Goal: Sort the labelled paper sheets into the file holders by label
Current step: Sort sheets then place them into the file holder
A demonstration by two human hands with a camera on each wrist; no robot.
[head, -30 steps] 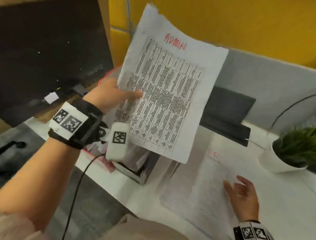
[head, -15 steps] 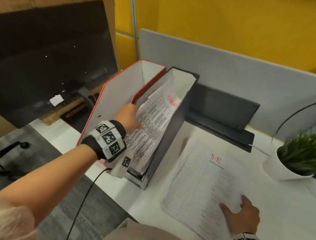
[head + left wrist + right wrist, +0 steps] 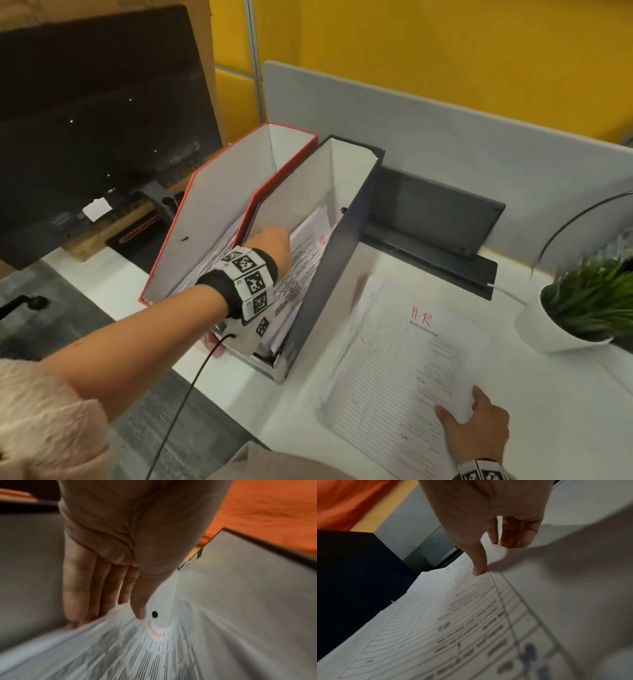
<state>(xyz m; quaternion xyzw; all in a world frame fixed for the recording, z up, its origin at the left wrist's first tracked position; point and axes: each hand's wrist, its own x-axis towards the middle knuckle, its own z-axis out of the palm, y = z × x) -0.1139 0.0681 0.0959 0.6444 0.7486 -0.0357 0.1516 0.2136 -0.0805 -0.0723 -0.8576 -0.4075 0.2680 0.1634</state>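
My left hand reaches down into the dark file holder. It pinches the printed sheet with the red ADMIN label, which stands among other sheets there. In the left wrist view the thumb lies on the front of the ADMIN sheet and the straight fingers go behind it. A red-edged holder stands against the dark one on its left, also with paper inside. My right hand is at the lower right corner of the HR sheet on the desk. Its thumb presses on top, and the paper bulges between thumb and fingers.
A potted plant in a white pot stands at the right edge. A dark monitor fills the left side. A grey partition and a dark cable tray run behind the holders. A black wrist cable hangs over the desk's front edge.
My left hand has lowered the ADMIN sheet from the air into the dark holder and pushed it deep inside. My right hand has slid nearer along the HR sheet.
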